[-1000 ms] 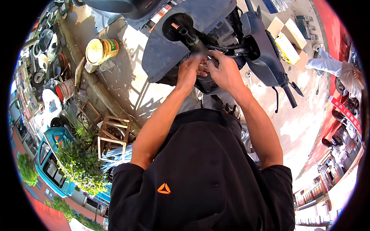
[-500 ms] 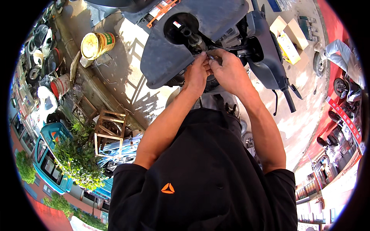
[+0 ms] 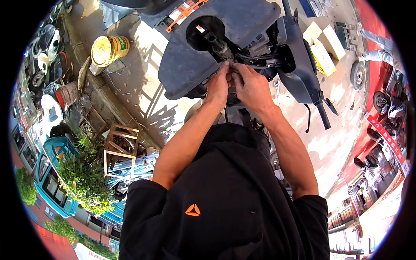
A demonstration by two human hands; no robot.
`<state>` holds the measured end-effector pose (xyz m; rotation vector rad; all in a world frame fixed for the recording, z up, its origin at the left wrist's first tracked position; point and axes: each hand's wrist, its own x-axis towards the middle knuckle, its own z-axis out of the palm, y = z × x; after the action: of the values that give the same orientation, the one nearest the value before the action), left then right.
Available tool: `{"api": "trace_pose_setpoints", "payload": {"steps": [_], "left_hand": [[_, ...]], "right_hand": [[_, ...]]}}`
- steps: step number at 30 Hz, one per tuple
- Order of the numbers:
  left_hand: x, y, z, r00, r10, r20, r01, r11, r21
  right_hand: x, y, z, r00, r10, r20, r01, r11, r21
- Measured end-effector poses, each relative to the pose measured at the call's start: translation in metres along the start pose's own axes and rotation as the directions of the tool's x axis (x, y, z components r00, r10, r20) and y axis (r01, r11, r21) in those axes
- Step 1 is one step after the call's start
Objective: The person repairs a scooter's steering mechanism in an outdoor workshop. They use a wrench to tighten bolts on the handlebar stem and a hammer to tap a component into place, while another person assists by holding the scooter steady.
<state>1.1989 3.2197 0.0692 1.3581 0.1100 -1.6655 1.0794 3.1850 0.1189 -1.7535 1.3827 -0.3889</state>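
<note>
Two bare hands, the left hand (image 3: pixel 218 87) and the right hand (image 3: pixel 253 89), meet at a dark scooter (image 3: pixel 248 19), which stands directly in front of the person wearing a black shirt (image 3: pixel 212 182). On each hand the fingers are bent, with thumb and forefinger drawn in close; from where I stand, I cannot tell what, if anything, they pinch.

Just beyond the hands, a stem (image 3: pixel 221 46) extends from a round opening (image 3: pixel 195 39) in a broad grey panel (image 3: pixel 184 69). Black cables (image 3: pixel 251 57) run right toward the handlebar cover (image 3: pixel 303 84). An orange strap (image 3: pixel 186 15) lies at the panel's far edge. The cover carries a grip (image 3: pixel 323 116) and, near it, a lever (image 3: pixel 308 119).

On the ground right of the hands: a wrench (image 3: pixel 278 85), an open cardboard box (image 3: pixel 334 42) with a yellow box (image 3: pixel 324 60), and a wheel (image 3: pixel 358 75) near another person's legs (image 3: pixel 377 55). On the left: a yellow bucket (image 3: pixel 100 50), a wooden frame (image 3: pixel 123 153) and a leafy plant (image 3: pixel 82 177).
</note>
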Motion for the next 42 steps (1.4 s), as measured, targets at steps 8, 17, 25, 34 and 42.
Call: {"api": "trace_pose_setpoints", "payload": {"steps": [8,17,25,34,42], "left_hand": [[-0.015,0.003,-0.014,0.99,0.091,0.108,-0.1,0.992,0.082],[-0.005,0.004,0.002,0.992,0.027,0.121,-0.042,0.991,0.13],[0.006,0.002,-0.003,0.995,0.016,0.095,-0.024,0.996,0.089],[-0.009,0.023,0.013,0.997,-0.052,0.049,0.053,0.999,-0.014],[0.021,0.001,-0.019,0.982,-0.057,0.18,0.077,0.991,-0.109]], "right_hand": [[-0.023,-0.018,0.0,0.973,0.23,-0.01,-0.208,0.897,0.391],[-0.024,-0.008,-0.001,0.987,0.061,-0.146,-0.047,0.994,0.1],[-0.024,-0.006,0.011,0.988,0.033,-0.149,-0.046,0.995,-0.084],[0.001,-0.044,-0.009,0.998,0.05,0.049,-0.033,0.951,-0.308],[0.001,-0.039,-0.007,0.996,0.083,0.016,-0.08,0.99,-0.114]]}}
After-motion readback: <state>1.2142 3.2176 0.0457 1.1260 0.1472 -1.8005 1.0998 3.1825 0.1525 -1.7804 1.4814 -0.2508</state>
